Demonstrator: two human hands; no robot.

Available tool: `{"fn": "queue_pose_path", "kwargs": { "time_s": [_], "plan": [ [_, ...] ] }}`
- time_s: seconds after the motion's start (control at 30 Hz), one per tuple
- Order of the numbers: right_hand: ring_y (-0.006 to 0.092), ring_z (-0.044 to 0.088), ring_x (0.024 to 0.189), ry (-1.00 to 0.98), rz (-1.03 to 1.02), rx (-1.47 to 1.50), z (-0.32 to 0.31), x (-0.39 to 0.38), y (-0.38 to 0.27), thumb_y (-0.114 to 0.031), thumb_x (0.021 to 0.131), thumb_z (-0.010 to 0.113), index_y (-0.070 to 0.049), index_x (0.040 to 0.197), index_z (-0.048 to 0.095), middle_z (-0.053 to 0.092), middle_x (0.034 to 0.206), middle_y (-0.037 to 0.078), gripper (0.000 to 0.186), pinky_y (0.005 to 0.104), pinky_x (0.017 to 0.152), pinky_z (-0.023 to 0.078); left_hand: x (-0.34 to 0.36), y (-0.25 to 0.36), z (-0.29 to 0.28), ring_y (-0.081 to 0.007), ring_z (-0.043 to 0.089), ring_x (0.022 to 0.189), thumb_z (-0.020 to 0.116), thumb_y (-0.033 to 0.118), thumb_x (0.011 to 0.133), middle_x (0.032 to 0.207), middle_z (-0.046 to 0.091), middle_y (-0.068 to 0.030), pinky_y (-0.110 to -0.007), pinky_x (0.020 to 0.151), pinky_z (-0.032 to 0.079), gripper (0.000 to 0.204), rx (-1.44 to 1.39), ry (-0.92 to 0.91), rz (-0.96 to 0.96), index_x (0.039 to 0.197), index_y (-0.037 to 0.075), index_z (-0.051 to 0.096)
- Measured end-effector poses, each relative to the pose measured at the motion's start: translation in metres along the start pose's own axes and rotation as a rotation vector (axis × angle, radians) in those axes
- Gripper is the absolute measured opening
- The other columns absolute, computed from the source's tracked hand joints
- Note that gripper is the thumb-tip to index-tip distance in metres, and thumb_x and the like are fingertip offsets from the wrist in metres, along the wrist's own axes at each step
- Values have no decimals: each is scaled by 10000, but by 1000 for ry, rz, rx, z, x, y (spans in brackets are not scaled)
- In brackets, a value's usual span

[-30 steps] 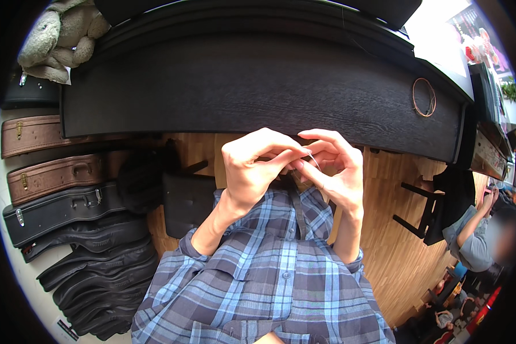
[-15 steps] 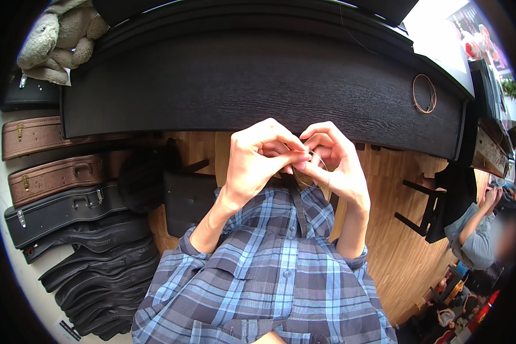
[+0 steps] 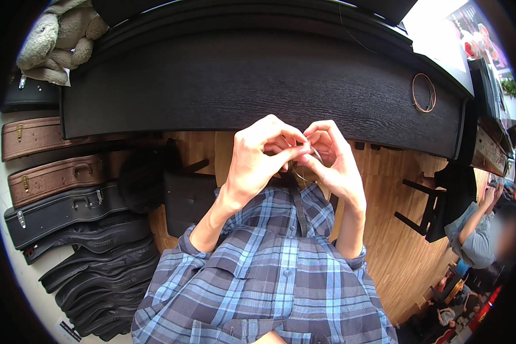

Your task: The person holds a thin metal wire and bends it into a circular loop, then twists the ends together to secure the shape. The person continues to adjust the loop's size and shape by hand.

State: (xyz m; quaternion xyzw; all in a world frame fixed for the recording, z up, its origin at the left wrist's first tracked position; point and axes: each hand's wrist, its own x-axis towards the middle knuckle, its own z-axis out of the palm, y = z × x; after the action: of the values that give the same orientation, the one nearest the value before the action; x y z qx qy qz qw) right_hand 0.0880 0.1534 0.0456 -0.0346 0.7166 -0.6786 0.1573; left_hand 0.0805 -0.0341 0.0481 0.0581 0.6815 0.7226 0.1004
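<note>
Left hand (image 3: 265,153): we hold thumb and forefinger together, pinching the thin wire (image 3: 317,154).
Right hand (image 3: 339,165): we pinch the same wire between thumb and fingers; the fingertips of both hands meet.
Wire position: between our hands, near the front edge of the black surface (image 3: 241,80); a fine loop shows below the fingertips.
Copper-coloured coil (image 3: 435,94): lies on that surface, toward its right end, well apart from our hands.
Cases (image 3: 60,178): brown and black, in a row at our left.

Passable: above black tabletop (image 3: 229,80), beyond left hand (image 3: 259,155) | obstacles: copper-coloured coil (image 3: 435,96), plush toy (image 3: 69,34)
</note>
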Motion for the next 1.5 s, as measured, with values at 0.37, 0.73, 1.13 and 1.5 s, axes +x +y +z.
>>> {"fn": "queue_pose_path", "kwargs": {
  "time_s": [0.37,0.73,1.13,1.5],
  "plan": [
    [110,678,831,105,20,109,-6,0,-4,-15,921,727,-40,1141,583,614,942,37,264,254,750,592,-3,-2,1,-87,691,712,777,17,887,852,684,-41,-206,624,563,219,-39,-7,-79,1067,17,653],
    [100,615,826,373,-213,171,-3,8,2,-59,1019,610,-9,1168,554,567,973,50,167,285,690,617,-7,-27,6,-79,629,703,643,102,1006,844,670,-36,-250,722,538,135,-570,-252,-175,1056,-22,662],
    [26,538,661,497,-225,-66,-1,16,9,-280,1100,496,-10,983,712,666,854,-1,365,194,588,456,-15,-23,21,-115,628,724,600,-11,992,1105,660,-132,-320,816,592,179,-350,-161,5,1167,-32,631],
    [9,484,495,388,-124,422,10,12,5,-279,1075,548,-1,1038,670,600,743,9,305,174,442,375,-11,-26,30,-88,597,619,549,5,1032,950,646,-75,-308,671,618,161,-274,79,255,1147,-24,657]
  ]
}}
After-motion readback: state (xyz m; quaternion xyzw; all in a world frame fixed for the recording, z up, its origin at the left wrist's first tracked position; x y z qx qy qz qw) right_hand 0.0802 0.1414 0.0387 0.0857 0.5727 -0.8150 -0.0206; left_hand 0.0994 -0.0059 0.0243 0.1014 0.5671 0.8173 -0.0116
